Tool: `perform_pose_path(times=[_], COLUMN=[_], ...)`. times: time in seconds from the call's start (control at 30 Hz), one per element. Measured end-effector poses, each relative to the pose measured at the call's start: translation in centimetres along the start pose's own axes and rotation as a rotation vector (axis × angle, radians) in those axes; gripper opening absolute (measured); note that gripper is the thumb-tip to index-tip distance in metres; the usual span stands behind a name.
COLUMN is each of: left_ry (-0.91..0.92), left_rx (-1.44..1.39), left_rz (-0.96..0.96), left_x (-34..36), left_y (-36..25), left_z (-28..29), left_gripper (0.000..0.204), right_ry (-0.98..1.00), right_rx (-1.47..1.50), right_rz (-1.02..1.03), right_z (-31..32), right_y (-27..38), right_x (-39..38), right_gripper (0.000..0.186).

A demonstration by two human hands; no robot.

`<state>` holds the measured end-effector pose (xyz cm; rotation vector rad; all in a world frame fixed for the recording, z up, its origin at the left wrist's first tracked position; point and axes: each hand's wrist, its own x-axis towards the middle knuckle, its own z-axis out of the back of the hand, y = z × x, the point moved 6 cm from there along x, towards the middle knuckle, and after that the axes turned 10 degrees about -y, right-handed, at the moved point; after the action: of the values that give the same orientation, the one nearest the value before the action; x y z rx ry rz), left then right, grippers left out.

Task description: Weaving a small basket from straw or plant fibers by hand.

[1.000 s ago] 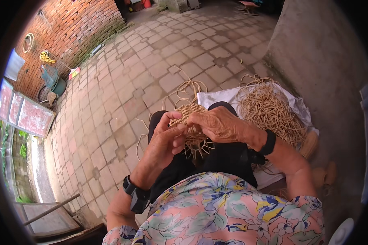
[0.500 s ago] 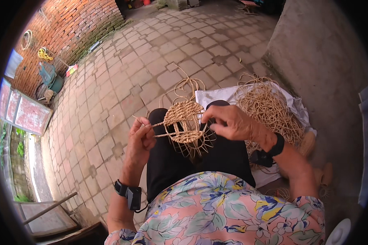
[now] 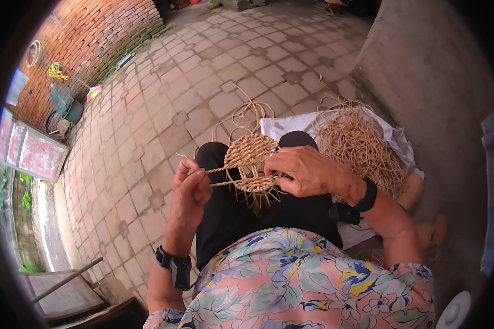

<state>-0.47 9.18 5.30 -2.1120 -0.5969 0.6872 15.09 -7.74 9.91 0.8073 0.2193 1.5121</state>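
A partly woven straw-rope piece (image 3: pixel 250 151) lies over my knees, with two dense rounded ends and an open middle crossed by bare strands. Thin loops stick out below its near end. My left hand (image 3: pixel 192 181) is closed in a pinch on two twisted straw cords (image 3: pixel 218 170) that run taut from the piece's left side. On the opposite side, my right hand (image 3: pixel 302 169) has its fingers curled over the edge of the weave. Its fingertips partly cover the strands there, so the exact one between them is hidden.
A large tangled heap of straw cord (image 3: pixel 359 151) rests on a white sheet (image 3: pixel 280 127) at the right. Loose cord (image 3: pixel 252 112) trails over the paving (image 3: pixel 148 137) beyond my knees. A concrete wall (image 3: pixel 439 71) rises at the right, a brick wall (image 3: pixel 104 33) at the far left.
My right hand has come left and closed in on the weave's right edge, covering more of it. The piece has shifted slightly right, while my left hand keeps its pinch.
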Motion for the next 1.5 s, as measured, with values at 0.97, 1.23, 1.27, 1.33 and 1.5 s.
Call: perform_pose_path(times=[0.97,1.23,1.27,1.33,1.5], left_ry=[0.16,0.109,0.115,0.131,0.258], left_rx=[0.573,-0.059,-0.167,-0.244,-0.471], left_rz=[0.21,0.453,0.463,0.476,0.547], left_x=[-3.3,-2.9,-2.9,-2.8,-3.0], left_y=[3.7,6.7,7.1,7.5,8.4], left_z=[-2.4,-3.1,-3.1,-3.1,-3.3], left_gripper=[0.045,0.03,0.025,0.023,0.026], right_ry=[-0.326,-0.312,-0.304,-0.4,-0.504], right_rx=[0.017,-0.156,-0.154,-0.1,-0.053], right_rz=[-0.465,-0.248,-0.246,-0.203,-0.099], right_z=[-0.2,-1.8,-2.0,-1.9,-2.1], right_y=[0.7,0.8,0.9,1.5,1.4], right_x=[2.1,2.8,2.6,2.1,0.7], right_gripper=[0.005,0.008,0.008,0.01,0.013])
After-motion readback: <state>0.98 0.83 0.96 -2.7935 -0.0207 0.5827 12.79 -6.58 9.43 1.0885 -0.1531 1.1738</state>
